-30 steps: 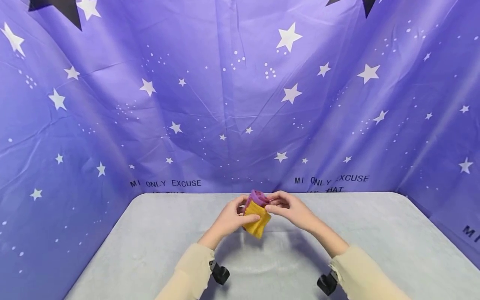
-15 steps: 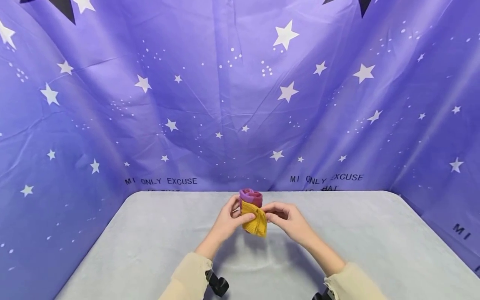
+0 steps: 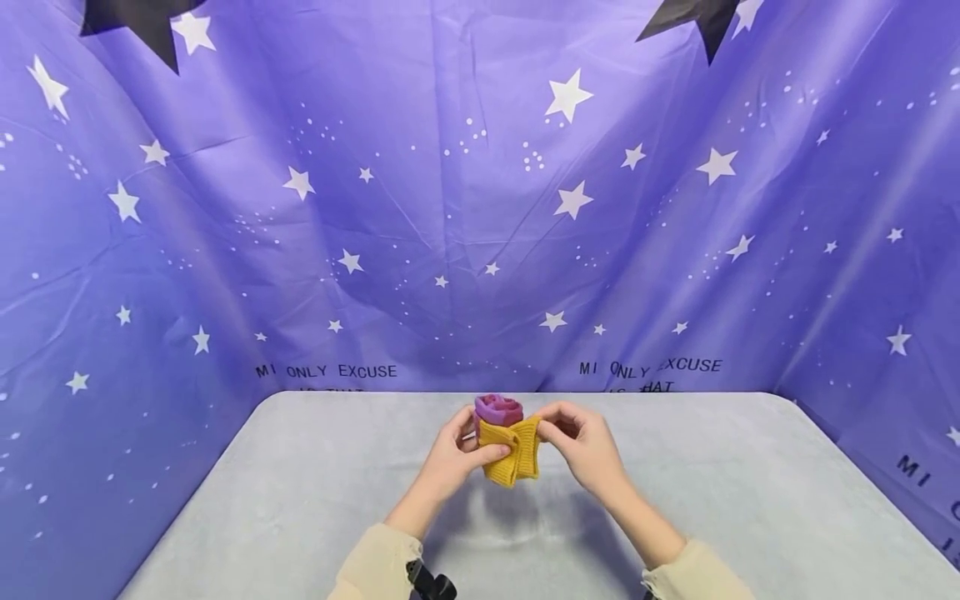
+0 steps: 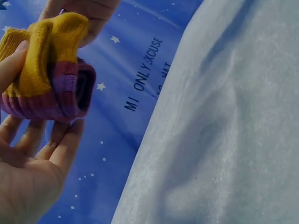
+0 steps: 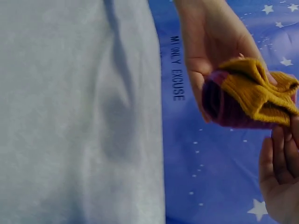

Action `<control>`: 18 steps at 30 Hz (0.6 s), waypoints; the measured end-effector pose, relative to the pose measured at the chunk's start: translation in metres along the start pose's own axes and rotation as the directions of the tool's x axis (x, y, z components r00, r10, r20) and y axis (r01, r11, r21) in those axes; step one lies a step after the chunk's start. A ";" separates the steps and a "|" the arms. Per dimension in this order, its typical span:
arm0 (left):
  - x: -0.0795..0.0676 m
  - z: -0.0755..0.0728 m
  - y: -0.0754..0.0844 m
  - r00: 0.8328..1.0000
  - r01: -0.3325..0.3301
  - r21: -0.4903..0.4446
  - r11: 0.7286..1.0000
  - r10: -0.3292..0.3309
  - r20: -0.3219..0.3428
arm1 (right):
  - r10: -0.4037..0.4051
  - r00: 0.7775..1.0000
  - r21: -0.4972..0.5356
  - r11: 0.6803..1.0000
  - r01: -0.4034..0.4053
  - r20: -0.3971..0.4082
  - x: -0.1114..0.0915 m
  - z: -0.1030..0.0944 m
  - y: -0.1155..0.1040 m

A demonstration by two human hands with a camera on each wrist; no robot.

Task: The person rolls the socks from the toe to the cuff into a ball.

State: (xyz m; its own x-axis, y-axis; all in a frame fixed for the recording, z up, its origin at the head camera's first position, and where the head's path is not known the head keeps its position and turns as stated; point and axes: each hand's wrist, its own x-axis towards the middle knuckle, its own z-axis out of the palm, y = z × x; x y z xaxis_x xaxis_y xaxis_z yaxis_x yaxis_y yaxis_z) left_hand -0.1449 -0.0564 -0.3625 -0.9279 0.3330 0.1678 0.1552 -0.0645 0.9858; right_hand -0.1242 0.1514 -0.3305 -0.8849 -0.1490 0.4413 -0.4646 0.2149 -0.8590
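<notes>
A rolled bundle of knitted socks (image 3: 498,412), purple and maroon with a yellow ribbed cuff (image 3: 528,450), is held up above the table in the head view. My left hand (image 3: 448,457) grips the roll from its left side, thumb over the yellow knit and fingers behind. At the right, my right hand (image 3: 585,442) pinches the cuff's edge between thumb and fingertips and holds it out from the roll. In the left wrist view the sock roll (image 4: 70,88) shows its coiled purple end. The right wrist view shows the yellow cuff (image 5: 254,93) with its opening spread.
A table under a pale grey cloth (image 3: 300,500) lies below the hands. Behind and beside it hangs a purple-blue curtain (image 3: 465,208) with white stars and printed words. A black wrist camera (image 3: 431,582) is strapped at the left sleeve.
The sock roll has turned more upright and shifted slightly left. My right hand has moved from the roll's top to the yellow cuff and pulled its edge out to the right.
</notes>
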 end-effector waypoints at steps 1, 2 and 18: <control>-0.002 0.001 0.001 1.000 -0.004 0.005 1.000 0.004 -0.014 | -0.005 0.999 -0.015 1.000 0.005 -0.032 0.000 -0.001 -0.003; -0.005 0.002 0.002 1.000 -0.013 0.012 1.000 0.014 -0.025 | -0.012 0.998 -0.026 1.000 0.010 -0.054 0.000 -0.002 -0.006; -0.028 0.005 0.019 0.988 -0.145 0.110 0.983 0.138 0.071 | -0.069 0.992 0.057 0.996 0.063 0.103 0.002 0.001 -0.001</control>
State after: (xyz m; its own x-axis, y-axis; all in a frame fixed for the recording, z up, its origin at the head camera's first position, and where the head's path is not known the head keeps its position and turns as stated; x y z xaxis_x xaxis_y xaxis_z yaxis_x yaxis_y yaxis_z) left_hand -0.1141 -0.0624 -0.3487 -0.8713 0.3868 0.3020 0.3243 -0.0079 0.9459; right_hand -0.1255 0.1498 -0.3285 -0.8426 -0.2621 0.4704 -0.5171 0.1500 -0.8427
